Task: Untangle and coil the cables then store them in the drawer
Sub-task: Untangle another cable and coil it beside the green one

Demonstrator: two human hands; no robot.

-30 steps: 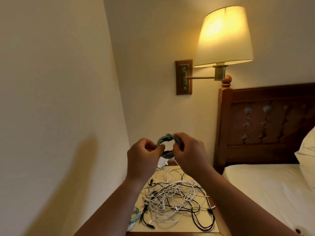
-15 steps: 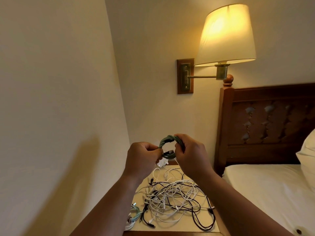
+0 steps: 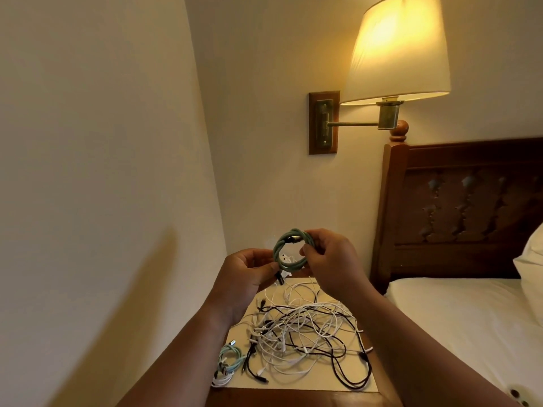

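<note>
Two hands hold one small coil of green cable [image 3: 277,249] in the air, above the far end of a bedside surface [image 3: 293,386]. The left hand [image 3: 249,273] pinches the coil's lower left edge, beside a dark plug [image 3: 279,279]. The right hand [image 3: 330,258] curls round its right side. The hands are close together, both clamped on the coil.

The cable looks light, soft and springy. Its loops would probably spring apart if let go, so the safest hold is across all the loops at once, with the loose plug end tucked in.

Below, a tangle of white and black cables [image 3: 299,327] lies on the surface, and a second pale green coil [image 3: 232,358] sits at its near left corner. No drawer is in view.

Compared with a second ago, the held coil has turned to show its open ring, and the left hand sits lower than the right.
</note>
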